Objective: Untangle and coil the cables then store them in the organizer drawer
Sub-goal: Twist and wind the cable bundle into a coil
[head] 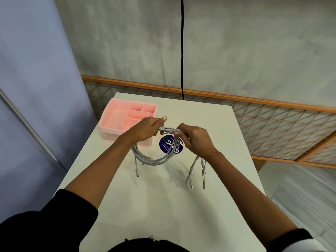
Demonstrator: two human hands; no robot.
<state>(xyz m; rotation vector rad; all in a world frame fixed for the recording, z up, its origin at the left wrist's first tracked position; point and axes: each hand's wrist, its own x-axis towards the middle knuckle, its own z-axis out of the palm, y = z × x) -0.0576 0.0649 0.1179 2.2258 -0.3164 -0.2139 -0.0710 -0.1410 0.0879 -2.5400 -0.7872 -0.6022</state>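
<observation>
Cables (169,131) in left grip (145,130), right grip (196,140)

Both hands — left hand (145,129), right hand (195,138) — grip the grey cables (154,161) above the table (163,206).

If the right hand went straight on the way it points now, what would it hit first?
Probably the left hand, gripping the same cable bundle; the pink organizer lies beyond, though depth is unclear.
</observation>
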